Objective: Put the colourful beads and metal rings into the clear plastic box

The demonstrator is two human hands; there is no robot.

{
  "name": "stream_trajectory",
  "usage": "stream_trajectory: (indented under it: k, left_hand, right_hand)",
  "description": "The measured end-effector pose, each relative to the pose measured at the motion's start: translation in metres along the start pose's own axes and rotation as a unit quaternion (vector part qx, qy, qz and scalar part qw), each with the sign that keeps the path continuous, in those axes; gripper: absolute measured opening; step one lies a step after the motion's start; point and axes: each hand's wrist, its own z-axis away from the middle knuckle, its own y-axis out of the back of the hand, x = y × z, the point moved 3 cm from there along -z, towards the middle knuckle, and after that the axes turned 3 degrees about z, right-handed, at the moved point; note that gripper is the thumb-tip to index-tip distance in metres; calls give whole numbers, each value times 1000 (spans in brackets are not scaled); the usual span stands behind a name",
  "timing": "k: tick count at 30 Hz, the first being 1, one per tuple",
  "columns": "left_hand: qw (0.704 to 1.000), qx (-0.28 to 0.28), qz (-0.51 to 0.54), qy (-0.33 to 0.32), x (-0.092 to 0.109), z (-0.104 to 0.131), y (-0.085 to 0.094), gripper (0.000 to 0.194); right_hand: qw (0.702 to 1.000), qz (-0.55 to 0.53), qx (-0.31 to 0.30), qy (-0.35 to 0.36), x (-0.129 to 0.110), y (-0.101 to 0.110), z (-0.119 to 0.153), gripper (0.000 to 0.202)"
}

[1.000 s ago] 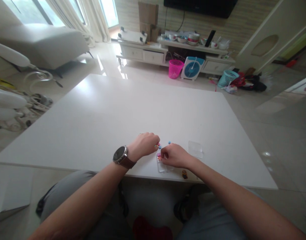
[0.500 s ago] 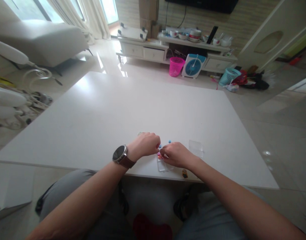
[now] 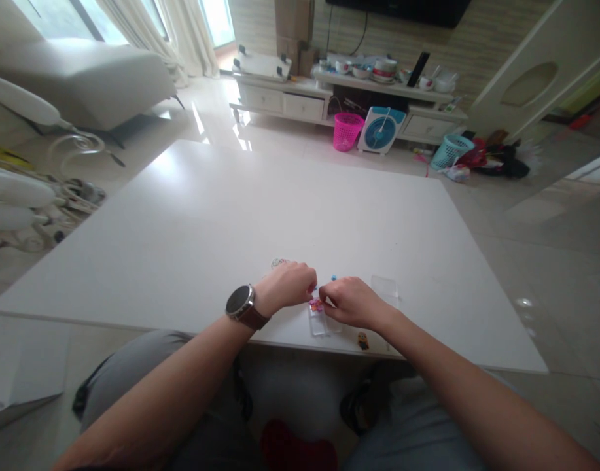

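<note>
My left hand (image 3: 296,284), with a watch on its wrist, is curled at the far left corner of a small clear plastic box (image 3: 318,326). Whatever lies between its fingertips is hidden. Opposite it, my right hand (image 3: 352,302) has thumb and fingers pinched together at the box's right side, and what they hold is too small to make out. Small pink and orange pieces (image 3: 316,305) show in the far end of the box, just below the fingertips. A tiny blue piece (image 3: 334,278) lies beyond my right hand; another blue bit is partly hidden between the hands.
On the white table (image 3: 260,203), a clear plastic lid or tray (image 3: 385,286) lies right of my right hand. A small yellow-and-dark figure (image 3: 362,340) lies near the front edge. Behind my left hand is a pale patterned item (image 3: 279,262), partly covered.
My right fingertips have drawn slightly up and right, showing more of the pink and orange pieces. My left hand stays nearly in place; the whole view has shifted slightly.
</note>
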Motion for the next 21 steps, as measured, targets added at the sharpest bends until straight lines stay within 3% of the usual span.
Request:
stream_trajectory:
  k: [11,21]
  left_hand:
    - [1000,2,-8,1,-1,-2,-5,19]
    - [1000,5,-8,-7,1,0,-4,19]
  right_hand:
    - [998,52,-15,39,-17,-7,-7,26]
    - [1000,15,-22,15,-13,-6,-7,28]
